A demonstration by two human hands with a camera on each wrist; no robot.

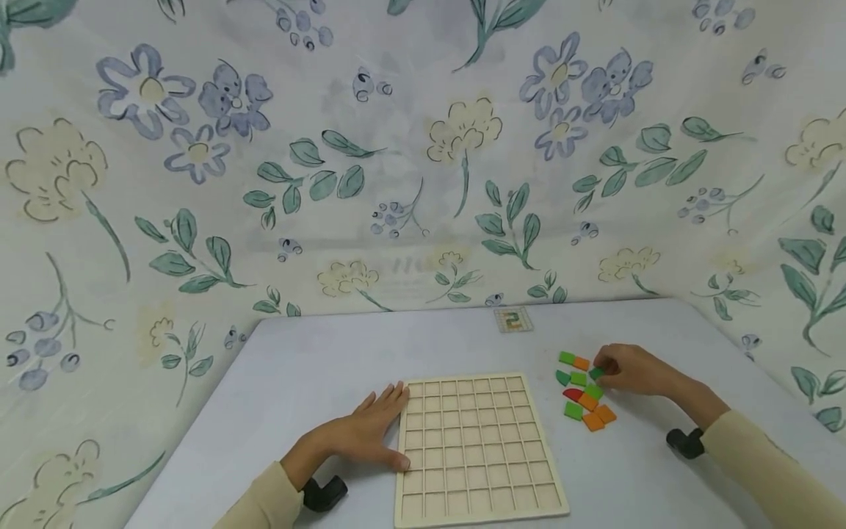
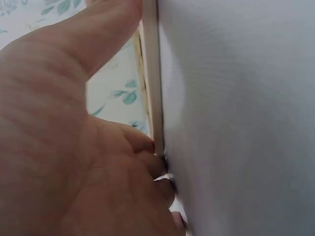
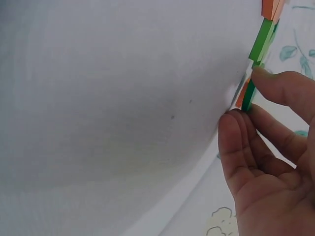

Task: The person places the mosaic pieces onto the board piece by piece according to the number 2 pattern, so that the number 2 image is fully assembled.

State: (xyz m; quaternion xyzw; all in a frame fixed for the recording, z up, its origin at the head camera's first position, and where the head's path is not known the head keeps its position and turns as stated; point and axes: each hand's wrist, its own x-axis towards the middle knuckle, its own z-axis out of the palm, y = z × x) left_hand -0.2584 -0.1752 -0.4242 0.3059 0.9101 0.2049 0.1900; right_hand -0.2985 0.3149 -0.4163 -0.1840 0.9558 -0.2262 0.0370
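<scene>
Evidently, the board is steadied while a green piece is pinched to its right.
The board's left edge is touched by the left hand, fingers spread wide, probably against sliding; the piece is held at opposite edges by the right hand, presumably for a light grip, beside loose pieces right of the board. The piece is dark green and thin; the board is pale, divided into square cells.
</scene>
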